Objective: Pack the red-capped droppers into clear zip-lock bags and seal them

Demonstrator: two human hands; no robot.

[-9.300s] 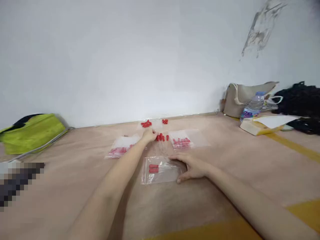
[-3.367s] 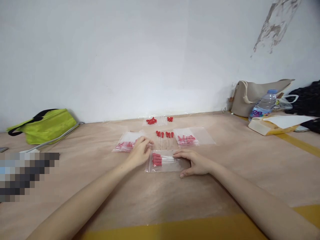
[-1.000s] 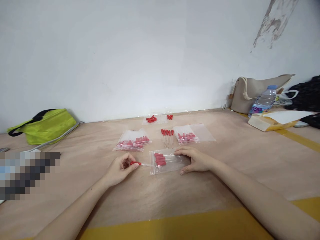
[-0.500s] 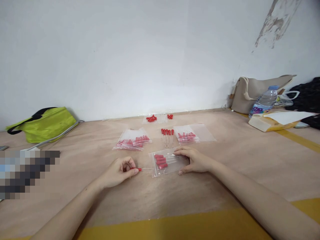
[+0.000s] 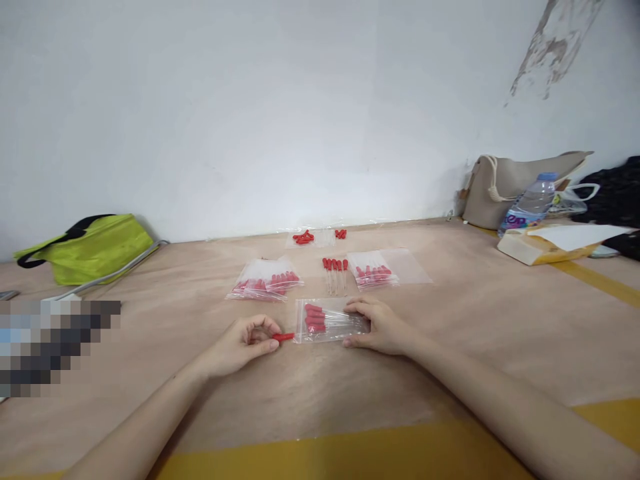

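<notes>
Between thumb and fingertips, my left hand (image 5: 249, 343) holds the red rubber bulb of a glass dropper (image 5: 285, 337). Its tube points right, into the mouth of a clear zip bag (image 5: 333, 337) lying flat. Inside that bag several droppers lie with their red bulbs (image 5: 315, 319) toward the mouth. My right hand (image 5: 379, 325) grips the bag's right end, thumb on the near edge and fingers on the far edge. Just beyond the bag, several loose droppers (image 5: 335, 265) lie in a row, bulbs away from me.
Filled zip bags (image 5: 267, 283) lie at the left, others (image 5: 375, 272) at the right. Small red pieces (image 5: 303, 237) rest on plastic near the wall. Farther out are a lime-green bag (image 5: 100, 250), a water bottle (image 5: 530, 203), a grey handbag (image 5: 515, 177) and an opened yellow box (image 5: 550, 241).
My right hand has drawn the bag left, toward the dropper. The dropper in my left hand has moved slightly right, and its tube now sits within the bag's mouth.
</notes>
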